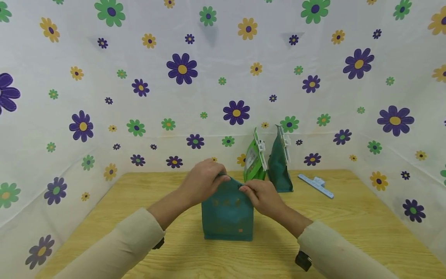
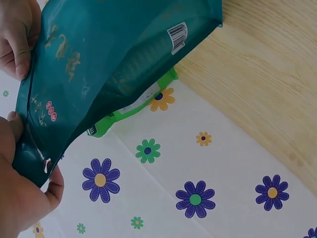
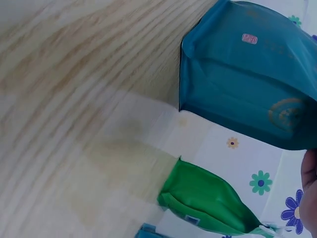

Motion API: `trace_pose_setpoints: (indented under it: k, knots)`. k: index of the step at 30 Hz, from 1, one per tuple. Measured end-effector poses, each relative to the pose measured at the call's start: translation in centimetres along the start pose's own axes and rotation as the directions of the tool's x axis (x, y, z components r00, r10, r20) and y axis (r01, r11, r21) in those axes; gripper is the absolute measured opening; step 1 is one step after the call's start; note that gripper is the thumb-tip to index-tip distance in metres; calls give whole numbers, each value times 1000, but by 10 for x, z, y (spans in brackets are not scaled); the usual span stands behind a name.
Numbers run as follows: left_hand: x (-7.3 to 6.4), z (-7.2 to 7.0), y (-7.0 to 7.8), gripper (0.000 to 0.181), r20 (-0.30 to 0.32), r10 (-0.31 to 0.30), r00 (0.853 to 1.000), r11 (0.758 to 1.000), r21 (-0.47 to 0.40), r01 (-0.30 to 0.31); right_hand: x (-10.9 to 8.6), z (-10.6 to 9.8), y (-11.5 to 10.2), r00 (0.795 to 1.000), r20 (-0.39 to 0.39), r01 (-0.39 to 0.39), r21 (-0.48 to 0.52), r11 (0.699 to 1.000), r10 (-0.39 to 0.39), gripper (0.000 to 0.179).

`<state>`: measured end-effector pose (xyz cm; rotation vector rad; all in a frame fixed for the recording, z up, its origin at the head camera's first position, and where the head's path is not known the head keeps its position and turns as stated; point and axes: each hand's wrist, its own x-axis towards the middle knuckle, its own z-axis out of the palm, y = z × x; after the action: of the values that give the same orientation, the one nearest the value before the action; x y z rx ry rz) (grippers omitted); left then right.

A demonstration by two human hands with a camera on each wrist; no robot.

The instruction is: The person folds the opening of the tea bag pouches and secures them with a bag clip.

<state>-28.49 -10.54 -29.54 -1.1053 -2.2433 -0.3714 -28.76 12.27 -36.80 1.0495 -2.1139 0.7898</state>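
Observation:
A teal stand-up pouch (image 1: 227, 217) with gold print stands upright on the table in front of me. My left hand (image 1: 205, 180) pinches its top edge at the left corner, thumb on the near face. At the right end of the same edge, my right hand (image 1: 263, 197) grips the rim between thumb and fingers. In the left wrist view the pouch (image 2: 114, 54) shows a barcode and a zip line near its top, with both hands on that edge. Only part of my right hand (image 3: 310, 191) appears in the right wrist view, beside the pouch (image 3: 237, 79).
Behind the pouch stand a green bag (image 1: 253, 161) and another teal bag (image 1: 278, 166), each with a white clip across its top. A light blue bag clip (image 1: 316, 186) lies on the wooden table (image 1: 341, 232) at right. Flowered white sheeting (image 1: 223, 46) encloses the table's back and sides.

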Motion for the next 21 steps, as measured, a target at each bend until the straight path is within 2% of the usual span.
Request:
trace_pose_setpoints:
  k: [5,9,14,17,21]
  knots:
    - [-1,0,1,11,-47,5,999,1000,-22,-6,-3,-9,-2,995,96,-42,11,999,41,8]
    - [-3,0,2,12,-65,-2,998,1000,-26,0,-6,-18,2,992,125,-26,23,999,23,12]
    - [-4,1,3,13,-59,-19,998,999,-30,17,-12,-31,12,989,146,-4,47,999,-3,9]
    - [-3,2,4,12,-56,-21,998,999,-32,19,-16,-40,22,991,130,-24,-4,1000,25,7]
    - [-4,2,4,12,-56,-25,998,999,-32,23,-23,-52,39,996,67,-57,-132,990,67,4]
